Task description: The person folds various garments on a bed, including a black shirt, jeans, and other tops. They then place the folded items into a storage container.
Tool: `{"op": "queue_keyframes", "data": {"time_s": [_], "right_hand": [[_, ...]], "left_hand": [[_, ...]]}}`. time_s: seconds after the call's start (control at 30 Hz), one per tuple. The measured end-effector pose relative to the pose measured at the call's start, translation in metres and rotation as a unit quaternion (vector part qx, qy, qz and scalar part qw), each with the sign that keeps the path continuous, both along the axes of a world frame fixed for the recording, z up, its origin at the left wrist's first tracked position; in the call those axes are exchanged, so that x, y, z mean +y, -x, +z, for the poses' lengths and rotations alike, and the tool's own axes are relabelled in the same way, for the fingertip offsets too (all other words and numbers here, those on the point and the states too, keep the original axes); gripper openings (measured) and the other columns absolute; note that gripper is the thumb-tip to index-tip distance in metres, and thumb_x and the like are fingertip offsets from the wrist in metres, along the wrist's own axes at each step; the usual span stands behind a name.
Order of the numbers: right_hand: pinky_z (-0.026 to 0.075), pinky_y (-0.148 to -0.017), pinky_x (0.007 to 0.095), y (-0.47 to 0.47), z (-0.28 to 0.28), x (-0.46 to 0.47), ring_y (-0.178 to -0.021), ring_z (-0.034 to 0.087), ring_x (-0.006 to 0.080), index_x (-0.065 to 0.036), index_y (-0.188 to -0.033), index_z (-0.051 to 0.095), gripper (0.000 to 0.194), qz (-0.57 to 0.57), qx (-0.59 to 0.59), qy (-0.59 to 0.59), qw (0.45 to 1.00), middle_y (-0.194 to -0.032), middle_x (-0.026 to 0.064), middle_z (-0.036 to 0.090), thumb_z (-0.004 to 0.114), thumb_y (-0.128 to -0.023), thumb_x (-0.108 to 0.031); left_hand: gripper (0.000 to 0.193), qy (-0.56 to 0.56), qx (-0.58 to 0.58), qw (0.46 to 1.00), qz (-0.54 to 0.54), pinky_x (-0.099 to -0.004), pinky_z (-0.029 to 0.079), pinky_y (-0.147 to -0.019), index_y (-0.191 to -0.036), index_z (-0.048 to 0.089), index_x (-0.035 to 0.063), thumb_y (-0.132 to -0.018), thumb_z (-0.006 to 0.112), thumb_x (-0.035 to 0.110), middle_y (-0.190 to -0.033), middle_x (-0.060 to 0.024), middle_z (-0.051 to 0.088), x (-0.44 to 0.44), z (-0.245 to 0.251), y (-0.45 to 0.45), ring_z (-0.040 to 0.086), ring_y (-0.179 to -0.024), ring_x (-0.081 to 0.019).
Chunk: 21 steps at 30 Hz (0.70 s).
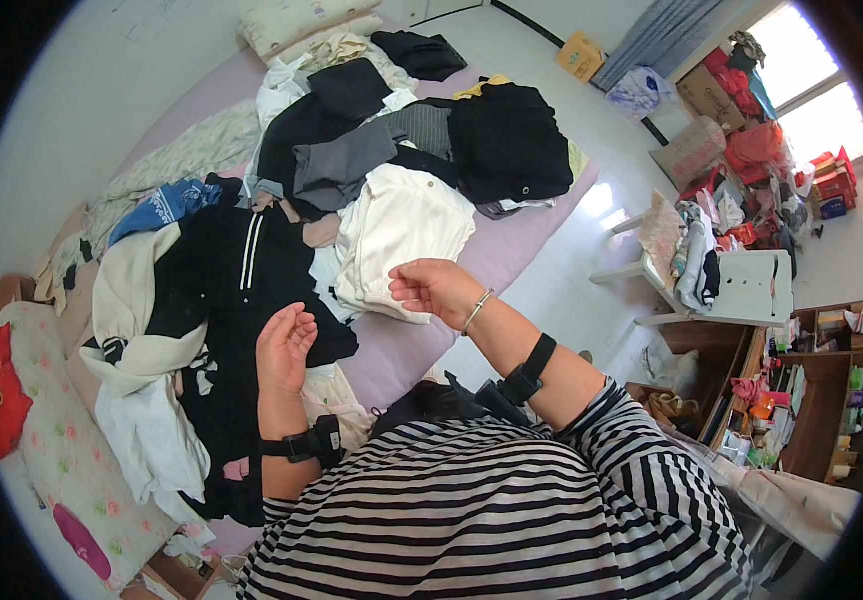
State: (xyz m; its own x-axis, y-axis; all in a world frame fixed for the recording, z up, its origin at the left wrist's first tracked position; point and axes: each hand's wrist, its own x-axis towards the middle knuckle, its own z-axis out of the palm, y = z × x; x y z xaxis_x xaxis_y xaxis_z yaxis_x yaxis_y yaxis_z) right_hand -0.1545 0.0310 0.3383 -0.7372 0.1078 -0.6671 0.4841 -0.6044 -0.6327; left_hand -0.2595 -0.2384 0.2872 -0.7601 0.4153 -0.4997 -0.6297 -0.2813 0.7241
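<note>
My left hand is palm-up with loosely curled fingers, in front of a black garment with white stripes. Nothing shows in it. My right hand, a metal bangle at its wrist, is over the near edge of folded white trousers. Its fingers are half bent and hold nothing visible; whether they touch the cloth is unclear. Behind the trousers lie a folded grey garment and a stack of folded black clothes. A black-and-cream knit garment is spread at the left.
The clothes lie on a bed with a lilac sheet. Pillows are at its far end. A blue patterned cloth lies left. To the right are a white chair bearing clothes, a wooden shelf unit and a yellow box.
</note>
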Motion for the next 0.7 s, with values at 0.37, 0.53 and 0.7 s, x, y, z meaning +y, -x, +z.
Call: {"op": "queue_keyframes", "data": {"time_s": [0.37,0.53,0.7], "right_hand": [[0.055,-0.074,0.0277,0.006,-0.018,0.06,-0.084,0.068,0.0134,-0.005,-0.105,0.066,0.019,-0.064,-0.005,0.011,0.998,-0.093,0.0042,0.07,0.057,-0.095,-0.019],[0.056,-0.08,0.0328,0.018,-0.071,0.145,-0.09,0.068,0.0183,-0.004,-0.102,0.063,0.02,-0.212,-0.026,0.089,0.973,-0.097,0.0076,0.07,0.059,-0.095,-0.022],[0.055,-0.081,0.0395,0.033,-0.137,0.256,-0.095,0.067,0.0255,-0.003,-0.1,0.061,0.023,-0.363,-0.078,0.134,0.919,-0.1,0.0112,0.068,0.064,-0.092,-0.025]], "left_hand": [[0.021,0.0,0.004,1.0,-0.023,-0.0283,0.055,-0.075,-0.111,0.063,0.0001,-0.098,0.057,0.015,-0.09,-0.008,0.067,0.044,-0.008,0.019,0.065,-0.08,-0.0158],[0.021,0.04,0.007,0.999,0.007,-0.0273,0.053,-0.075,-0.11,0.062,0.0009,-0.097,0.059,0.017,-0.088,-0.0067,0.067,0.072,-0.01,0.029,0.064,-0.079,-0.0147],[0.018,0.067,-0.008,0.997,0.035,-0.0269,0.054,-0.072,-0.107,0.063,0.0015,-0.096,0.059,0.016,-0.087,-0.0072,0.067,0.13,-0.019,0.028,0.065,-0.077,-0.0152]]}}
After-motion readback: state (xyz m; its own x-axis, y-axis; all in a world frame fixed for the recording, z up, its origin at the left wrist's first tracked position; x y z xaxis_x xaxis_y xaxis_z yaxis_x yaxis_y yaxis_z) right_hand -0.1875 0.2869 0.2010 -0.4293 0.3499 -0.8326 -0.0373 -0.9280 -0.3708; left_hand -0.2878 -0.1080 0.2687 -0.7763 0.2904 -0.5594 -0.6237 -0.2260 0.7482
